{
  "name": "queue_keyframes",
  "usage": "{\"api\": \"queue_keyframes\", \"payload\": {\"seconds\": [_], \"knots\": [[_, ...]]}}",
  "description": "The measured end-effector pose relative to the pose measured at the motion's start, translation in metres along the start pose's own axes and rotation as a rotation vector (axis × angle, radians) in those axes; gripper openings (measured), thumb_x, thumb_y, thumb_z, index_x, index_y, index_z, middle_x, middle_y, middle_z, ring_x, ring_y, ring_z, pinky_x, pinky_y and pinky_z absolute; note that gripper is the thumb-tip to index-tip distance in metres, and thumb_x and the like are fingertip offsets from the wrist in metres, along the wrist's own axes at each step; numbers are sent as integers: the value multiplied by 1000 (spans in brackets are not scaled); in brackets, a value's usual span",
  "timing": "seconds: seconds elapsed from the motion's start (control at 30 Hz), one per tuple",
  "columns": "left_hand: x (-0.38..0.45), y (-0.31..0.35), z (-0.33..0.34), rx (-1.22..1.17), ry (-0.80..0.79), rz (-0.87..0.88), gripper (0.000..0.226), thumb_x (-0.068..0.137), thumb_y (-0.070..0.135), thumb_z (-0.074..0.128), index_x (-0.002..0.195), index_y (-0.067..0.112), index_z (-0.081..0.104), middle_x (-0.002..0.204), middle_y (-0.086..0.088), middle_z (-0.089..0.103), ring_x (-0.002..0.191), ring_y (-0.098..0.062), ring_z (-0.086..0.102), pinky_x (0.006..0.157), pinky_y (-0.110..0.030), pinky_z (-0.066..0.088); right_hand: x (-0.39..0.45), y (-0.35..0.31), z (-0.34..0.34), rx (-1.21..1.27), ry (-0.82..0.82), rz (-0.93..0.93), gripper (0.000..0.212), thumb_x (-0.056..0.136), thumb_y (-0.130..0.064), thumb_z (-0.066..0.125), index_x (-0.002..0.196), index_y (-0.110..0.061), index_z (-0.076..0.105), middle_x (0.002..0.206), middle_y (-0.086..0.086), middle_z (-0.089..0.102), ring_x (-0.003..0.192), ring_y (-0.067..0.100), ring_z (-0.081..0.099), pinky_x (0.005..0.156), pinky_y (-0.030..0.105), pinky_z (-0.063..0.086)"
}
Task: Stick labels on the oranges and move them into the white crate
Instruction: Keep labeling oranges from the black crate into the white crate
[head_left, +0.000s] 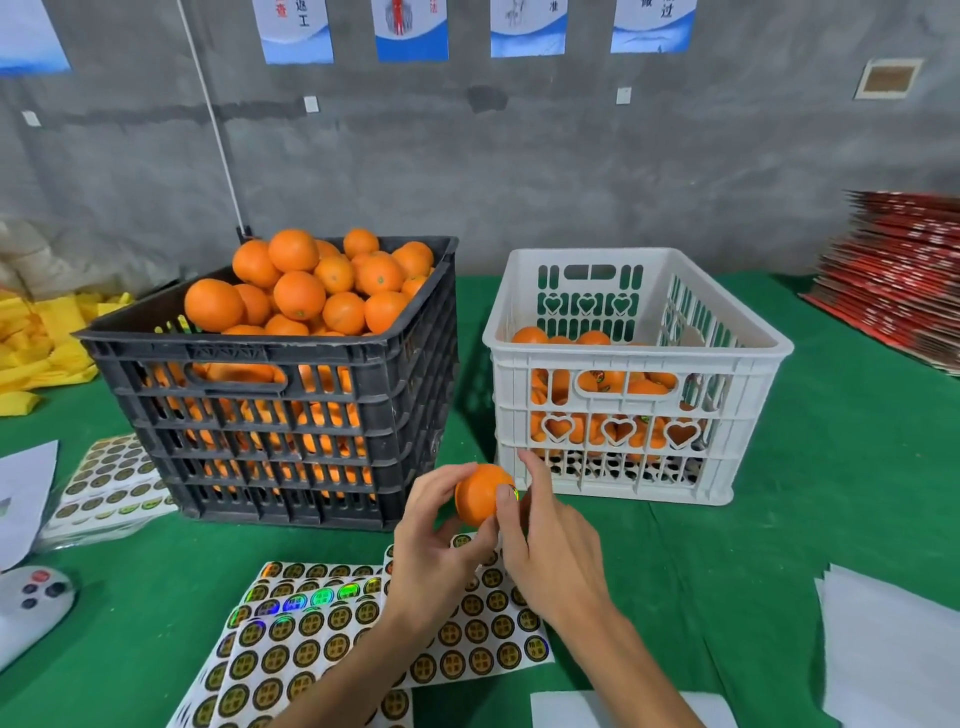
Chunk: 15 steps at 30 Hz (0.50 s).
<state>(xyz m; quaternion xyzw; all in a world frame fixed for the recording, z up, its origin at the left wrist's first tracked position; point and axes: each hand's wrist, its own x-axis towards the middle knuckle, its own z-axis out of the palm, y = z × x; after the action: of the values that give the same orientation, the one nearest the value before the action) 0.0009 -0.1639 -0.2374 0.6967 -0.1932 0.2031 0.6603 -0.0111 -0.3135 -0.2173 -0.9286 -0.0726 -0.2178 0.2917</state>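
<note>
Now orange (480, 493) between both hands (498, 545).

Rear wall: rough grey concrete wall (571, 156), mottled, with a darker horizontal band. Upper edge: row of blue-and-white printed posters (298, 28), cut off by the frame. Fixtures: small white wall plates (310, 104); one recessed brown-fronted box in a pale frame (888, 78) at right. Thin white cord (213, 114) running diagonally down the wall. Worktop: green felt-like cloth (831, 467). Left edge: heap of yellow fabric pieces (36, 343). Right edge: slanted stack of red flat cardboard sheets (898, 280). Light: even, soft shadows.
</note>
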Motion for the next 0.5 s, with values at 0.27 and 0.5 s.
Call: {"api": "queue_keyframes", "payload": {"seconds": [0.27,0.5], "knots": [[61,60,7,95,-63,157,50,84,28,86,128,37,66,137,8,51,133,-20,55,97,-26,56,0,10,7,103,90,124,53,106,-56,4,120,-38,51,58,-7,54,57,9,56,57,33,47],[166,95,45,206,-43,270,55,82,22,89,133,20,69,132,1,56,124,-9,58,95,-24,57,-4,12,10,59,87,89,49,105,-53,3,108,-38,50,52,-6,44,47,11,44,52,26,40]]}}
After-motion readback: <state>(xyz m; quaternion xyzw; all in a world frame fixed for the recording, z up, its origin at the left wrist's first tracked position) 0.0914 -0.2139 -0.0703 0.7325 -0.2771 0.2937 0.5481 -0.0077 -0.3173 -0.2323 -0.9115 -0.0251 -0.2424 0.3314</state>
